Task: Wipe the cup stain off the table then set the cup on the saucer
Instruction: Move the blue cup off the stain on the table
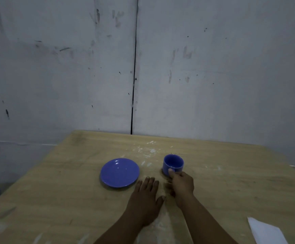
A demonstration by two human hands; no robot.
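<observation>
A blue cup (173, 162) stands upright on the wooden table (55, 199), right of a blue saucer (119, 172). My right hand (181, 185) grips the cup at its near side, thumb on the handle area. A dark ring of stain (163, 172) shows at the cup's base on the left. My left hand (146, 198) lies flat on the table, palm down and fingers spread, between the saucer and the cup, holding nothing. The cup's inside looks empty.
A white paper or cloth sheet (266, 231) lies at the table's near right corner. White smears (148, 152) mark the table behind the cup and saucer. A grey scuffed wall (143, 67) rises right behind the table's far edge.
</observation>
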